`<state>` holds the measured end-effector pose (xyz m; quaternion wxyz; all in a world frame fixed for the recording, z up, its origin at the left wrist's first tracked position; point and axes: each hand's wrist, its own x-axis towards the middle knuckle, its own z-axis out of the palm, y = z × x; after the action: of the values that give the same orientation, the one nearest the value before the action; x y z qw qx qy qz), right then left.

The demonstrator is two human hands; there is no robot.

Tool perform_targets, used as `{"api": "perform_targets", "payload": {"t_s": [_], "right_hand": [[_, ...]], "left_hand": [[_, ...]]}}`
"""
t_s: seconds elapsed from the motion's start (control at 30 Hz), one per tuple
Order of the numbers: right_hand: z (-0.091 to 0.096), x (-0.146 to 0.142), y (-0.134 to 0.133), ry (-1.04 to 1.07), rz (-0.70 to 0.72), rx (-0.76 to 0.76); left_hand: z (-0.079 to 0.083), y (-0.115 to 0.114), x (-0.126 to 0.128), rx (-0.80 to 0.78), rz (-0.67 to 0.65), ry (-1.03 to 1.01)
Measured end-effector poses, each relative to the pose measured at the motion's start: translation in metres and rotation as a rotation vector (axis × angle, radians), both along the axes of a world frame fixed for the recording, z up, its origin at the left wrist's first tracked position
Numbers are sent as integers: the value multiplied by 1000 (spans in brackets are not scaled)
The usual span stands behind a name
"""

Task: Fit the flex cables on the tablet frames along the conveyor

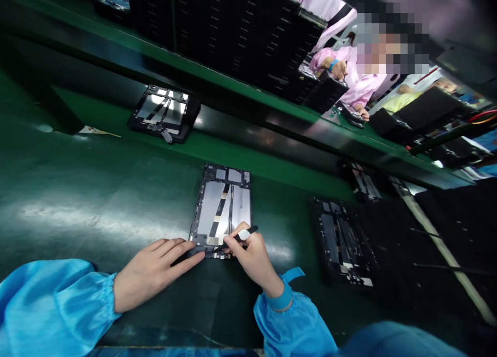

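Note:
An opened tablet (241, 204) lies on the green work surface in front of me, its silver inner plate, dark ribbon cables and small boards exposed. My left hand (151, 269) is open, fingers stretched out, with fingertips resting on the tablet's lower left corner. In my right hand (250, 256) is a slim black pointed tool (253, 229), with a white patch near its upper part. The tool slants down to the left, its tip at the tablet's bottom edge. Whether the tip touches a part there is too small to tell.
Another opened tablet (163, 107) sits on a dark block at the back left. To the right, one more opened tablet (339, 240) lies beside black trays (399, 248). A raised shelf (267, 101) carries stacked black trays (233, 31). People work beyond it.

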<state>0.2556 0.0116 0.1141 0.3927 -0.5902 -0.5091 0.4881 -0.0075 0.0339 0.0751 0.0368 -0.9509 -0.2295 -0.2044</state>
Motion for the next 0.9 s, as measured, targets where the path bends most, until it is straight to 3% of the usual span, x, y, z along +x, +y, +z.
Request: {"api": "perform_targets", "payload": {"t_s": [0.33,0.53,0.67,0.8,0.9], "right_hand": [[1,1,1,-51,20,32],[-3,3,1,15,-28,27],[-10,2,-4,-16,-148,132],[-17,0,-15,-114,-491,349],[-26,-1,-15,-82,-528,359]], "left_hand": [[16,-5,20,-9,39,76],[15,1,1,-142,-10,15],[19,9,3,-93,-60,-32],[26,35,41,-97,-94,89],[33,83,81,-118,0,165]]}}
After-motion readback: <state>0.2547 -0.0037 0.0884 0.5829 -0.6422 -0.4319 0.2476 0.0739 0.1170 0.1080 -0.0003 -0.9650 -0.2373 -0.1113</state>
